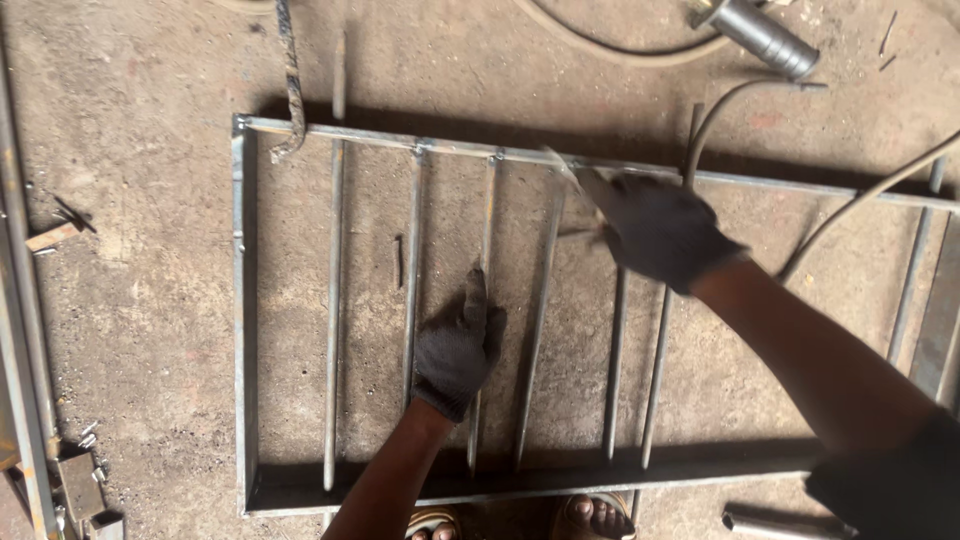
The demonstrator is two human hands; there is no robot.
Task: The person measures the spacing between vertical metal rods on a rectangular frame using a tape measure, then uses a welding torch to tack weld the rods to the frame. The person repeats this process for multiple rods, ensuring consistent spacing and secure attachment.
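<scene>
A rectangular steel frame (243,300) lies flat on the concrete floor with several thin upright bars set across it. My left hand (458,345), in a dark knit glove, presses flat on one bar (483,240) near the middle of the frame. My right hand (655,228), also gloved, is closed on a welding electrode holder whose thin rod (560,162) points at the top rail (450,150) where a bar meets it. A cable (850,210) runs away from this hand to the right.
A grey metal cylinder (765,36) and cables lie at the top right. A twisted rod (290,80) hooks over the frame's top left. Steel lengths run down the left edge (20,330), with scrap pieces (80,480) below. My sandalled feet (590,517) stand at the frame's near rail.
</scene>
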